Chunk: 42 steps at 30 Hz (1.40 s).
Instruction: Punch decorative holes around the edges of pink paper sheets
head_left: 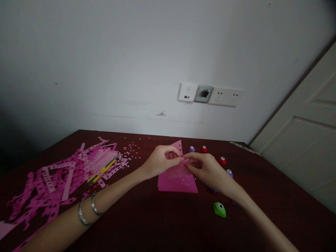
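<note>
Above the middle of the table, my left hand (166, 160) pinches a thin pink paper sheet (176, 145) with small punched holes near its edge. My right hand (207, 168) meets it there, thumb and forefinger closed at the same paper edge; a bright pink bit shows at the fingertips. Whether that bit is loose is too small to tell. Under both hands lies a small stack of pink paper (175, 183) with a few pale cut-out bits on it. A green craft punch (219, 209) sits nearest my right forearm.
Several more craft punches, including a red one (222, 161) and a purple one (191, 149), stand behind and under my right arm. Punched pink paper strips (69, 171) heap up at left, with a yellow cutter (103, 170) and scattered bits. A wall with sockets (225, 97) rises behind.
</note>
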Tool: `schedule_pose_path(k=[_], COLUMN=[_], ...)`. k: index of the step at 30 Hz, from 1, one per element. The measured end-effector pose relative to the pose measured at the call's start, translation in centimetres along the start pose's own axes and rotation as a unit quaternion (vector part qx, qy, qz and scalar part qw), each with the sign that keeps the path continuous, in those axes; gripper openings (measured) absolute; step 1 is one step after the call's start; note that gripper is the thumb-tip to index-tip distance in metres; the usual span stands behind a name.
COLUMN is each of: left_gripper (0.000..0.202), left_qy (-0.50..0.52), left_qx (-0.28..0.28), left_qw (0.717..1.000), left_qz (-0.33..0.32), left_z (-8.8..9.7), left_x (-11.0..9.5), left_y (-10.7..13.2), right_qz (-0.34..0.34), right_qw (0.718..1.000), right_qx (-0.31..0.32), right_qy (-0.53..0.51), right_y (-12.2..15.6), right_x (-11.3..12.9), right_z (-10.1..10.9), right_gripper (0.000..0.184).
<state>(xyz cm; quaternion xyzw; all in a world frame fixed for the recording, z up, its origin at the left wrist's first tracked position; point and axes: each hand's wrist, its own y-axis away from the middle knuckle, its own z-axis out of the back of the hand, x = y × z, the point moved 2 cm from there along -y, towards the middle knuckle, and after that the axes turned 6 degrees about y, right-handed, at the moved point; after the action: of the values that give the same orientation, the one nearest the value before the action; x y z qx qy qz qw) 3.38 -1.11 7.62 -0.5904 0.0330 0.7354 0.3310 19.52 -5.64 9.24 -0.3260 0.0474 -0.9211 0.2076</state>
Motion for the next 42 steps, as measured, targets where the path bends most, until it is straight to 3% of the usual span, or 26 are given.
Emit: schedule_pose_path(k=[5, 15, 26, 32, 42], left_gripper=[0.011, 0.009, 0.01, 0.01, 0.012], left_qy=[0.013, 0.064, 0.046, 0.043, 0.036], left_qx=[0.01, 0.037, 0.091, 0.123, 0.125], left_qw=[1.0, 0.996, 0.992, 0.99, 0.99], left_qz=[0.012, 0.043, 0.068, 0.051, 0.06], left_z=[-0.13, -0.22, -0.05, -0.12, -0.31], left_x=[-0.43, -0.39, -0.8, -0.76, -0.76], left_y=[0.0, 0.02, 0.22, 0.37, 0.48], right_qz=[0.019, 0.008, -0.026, -0.034, -0.022], right_qw=[1.0, 1.0, 0.99, 0.991, 0.997], right_qx=[0.009, -0.002, 0.078, 0.079, 0.056], right_qy=[-0.019, -0.01, -0.117, -0.098, -0.038], right_y=[0.15, -0.04, 0.13, 0.16, 0.21], right_x=[0.17, 0.42, -0.2, 0.48, -0.03], right_z=[0.02, 0.37, 0.39, 0.51, 0.05], right_gripper=[0.026, 0.018, 0.015, 0.014, 0.018])
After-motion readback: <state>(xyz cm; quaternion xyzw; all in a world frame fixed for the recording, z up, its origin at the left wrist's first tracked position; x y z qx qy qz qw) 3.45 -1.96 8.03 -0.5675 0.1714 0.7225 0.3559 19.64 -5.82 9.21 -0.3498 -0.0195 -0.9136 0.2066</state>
